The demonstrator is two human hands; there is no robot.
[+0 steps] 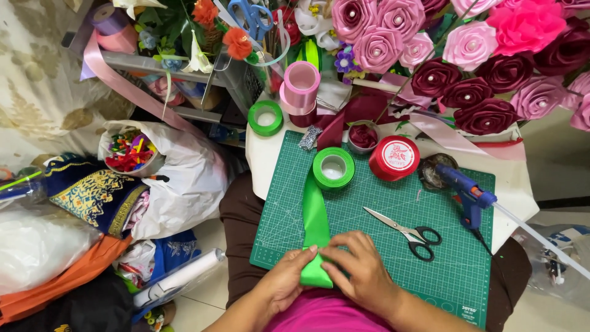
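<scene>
A bright green satin ribbon runs from its roll down the green cutting mat to the near edge. My left hand and my right hand both pinch the folded end of this ribbon at the mat's front. The fold forms a pointed shape between my fingers. Black-handled scissors lie on the mat just right of my right hand. A blue glue gun rests at the mat's right side.
A red ribbon roll, a smaller green roll and pink rolls stand at the back. Ribbon roses in pink and maroon crowd the back right. White bags and fabrics lie on the floor at left.
</scene>
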